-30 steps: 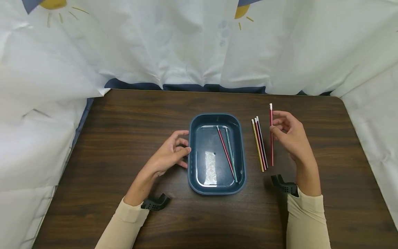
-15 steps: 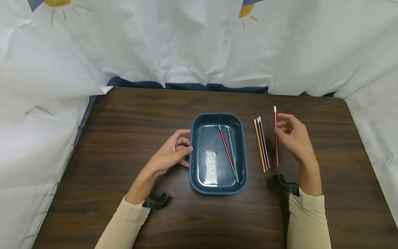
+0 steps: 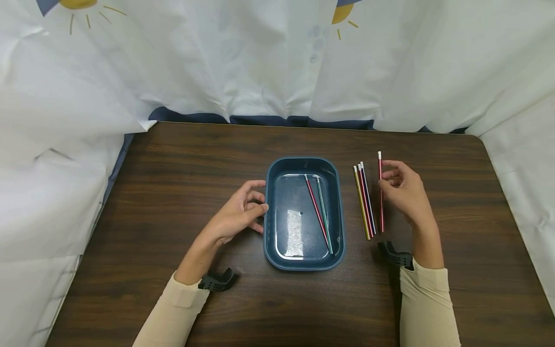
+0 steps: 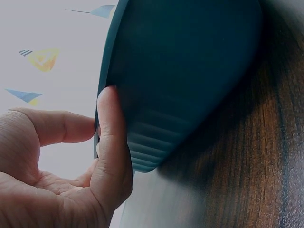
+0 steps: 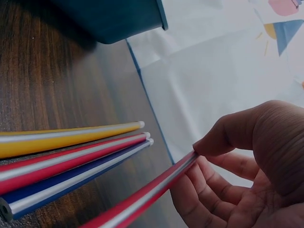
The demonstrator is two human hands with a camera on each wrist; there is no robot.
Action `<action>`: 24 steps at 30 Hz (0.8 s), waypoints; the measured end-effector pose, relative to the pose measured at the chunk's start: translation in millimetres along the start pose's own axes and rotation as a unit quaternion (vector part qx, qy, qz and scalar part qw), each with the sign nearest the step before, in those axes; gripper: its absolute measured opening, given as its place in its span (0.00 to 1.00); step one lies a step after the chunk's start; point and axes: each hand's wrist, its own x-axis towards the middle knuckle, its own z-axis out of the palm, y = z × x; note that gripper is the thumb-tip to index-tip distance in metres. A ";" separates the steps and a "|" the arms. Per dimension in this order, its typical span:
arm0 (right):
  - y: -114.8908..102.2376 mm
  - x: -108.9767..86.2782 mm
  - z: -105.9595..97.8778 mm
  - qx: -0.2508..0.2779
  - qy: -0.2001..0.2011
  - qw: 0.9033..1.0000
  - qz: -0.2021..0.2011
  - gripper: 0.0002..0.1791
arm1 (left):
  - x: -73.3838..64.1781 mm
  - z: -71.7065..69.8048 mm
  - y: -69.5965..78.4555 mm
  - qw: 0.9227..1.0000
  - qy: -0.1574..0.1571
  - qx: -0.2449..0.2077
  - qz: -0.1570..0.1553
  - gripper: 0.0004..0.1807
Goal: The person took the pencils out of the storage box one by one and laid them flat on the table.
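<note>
A dark blue plastic tray (image 3: 304, 266) sits mid-table, with a red pencil (image 3: 317, 212) and a green pencil (image 3: 324, 217) lying inside. At its left side my left hand (image 3: 238, 212) pinches the rim, one finger against the outer wall (image 4: 180, 61) in the left wrist view. To the right of the tray, my right hand (image 3: 404, 190) grips another red pencil (image 3: 381, 212) between thumb and fingers, white eraser end pointing away. Just left of it lie a yellow pencil (image 3: 362, 202), a red pencil (image 5: 71, 159) and a dark blue pencil (image 5: 80, 178) side by side.
The dark wooden table (image 3: 182, 154) extends around the tray. A white curtain (image 3: 260, 62) with printed shapes hangs along its back edge and both sides. Black wrist cameras (image 3: 218, 280) are strapped under both forearms.
My right hand, holding the red pencil, moves slightly right and then back left toward the row of pencils, ending a little lower in view. My left hand stays at the tray rim.
</note>
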 end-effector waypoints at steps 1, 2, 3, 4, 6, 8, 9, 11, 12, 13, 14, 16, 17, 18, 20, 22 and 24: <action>0.1 0.2 0.6 0.000 -0.001 1.000 0.000 0.29 | 0.1 0.1 -0.2 1.000 0.000 -0.003 0.002 0.36; -0.1 0.3 1.1 -0.001 -0.001 1.000 0.001 0.29 | 0.1 0.1 -0.3 1.000 -0.001 -0.005 0.004 0.35; -0.2 0.4 1.6 -0.002 0.000 1.000 0.000 0.29 | 0.2 0.2 -0.5 1.000 -0.002 -0.006 0.006 0.35; -0.3 0.5 2.1 -0.004 0.001 1.000 -0.001 0.29 | 0.3 0.1 -0.6 1.000 -0.001 -0.006 0.007 0.35; -0.9 0.3 2.8 -0.008 0.004 1.000 -0.001 0.29 | 0.4 0.1 -0.6 1.000 -0.001 -0.006 0.008 0.35; -1.5 0.1 3.2 -0.012 0.006 1.000 -0.002 0.29 | 0.5 0.2 -0.5 1.000 -0.001 -0.006 0.008 0.35; -1.7 0.2 3.3 -0.015 0.006 1.000 -0.002 0.29 | 0.5 0.2 -0.5 1.000 -0.002 -0.006 0.008 0.35; -2.1 0.1 3.4 -0.020 0.008 1.000 -0.001 0.29 | 0.6 0.2 -0.4 1.000 -0.002 -0.005 0.008 0.36; -2.3 0.2 3.5 -0.022 0.008 1.000 -0.001 0.28 | 0.6 0.2 -0.4 1.000 -0.002 -0.005 0.008 0.36; -2.3 0.2 3.6 -0.023 0.009 1.000 0.000 0.28 | 0.6 0.1 -0.5 1.000 -0.002 -0.004 0.007 0.36; -2.3 0.3 3.7 -0.026 0.010 1.000 0.000 0.28 | 0.5 0.0 -0.6 1.000 -0.002 -0.003 0.007 0.36; -2.0 0.5 4.1 -0.030 0.011 0.999 -0.001 0.28 | 0.5 -0.2 -0.9 1.000 -0.002 -0.003 0.006 0.36; -1.7 0.6 4.3 -0.033 0.011 0.999 -0.002 0.28 | 0.5 -0.3 -1.0 1.000 -0.002 -0.003 0.005 0.36; -1.4 0.7 4.6 -0.035 0.012 0.999 -0.002 0.28 | 0.4 -0.4 -1.1 1.000 -0.002 -0.003 0.005 0.36; -0.7 0.7 4.8 -0.039 0.014 0.999 -0.004 0.28 | 0.4 -0.6 -1.2 1.000 -0.002 -0.002 0.005 0.36; 0.1 0.7 4.9 -0.033 0.013 0.999 -0.005 0.27 | 0.4 -0.8 -1.4 1.000 -0.002 -0.001 0.005 0.36; 0.4 0.5 4.5 -0.025 0.013 1.000 -0.005 0.27 | 0.5 -0.9 -1.5 1.000 -0.003 -0.001 0.006 0.36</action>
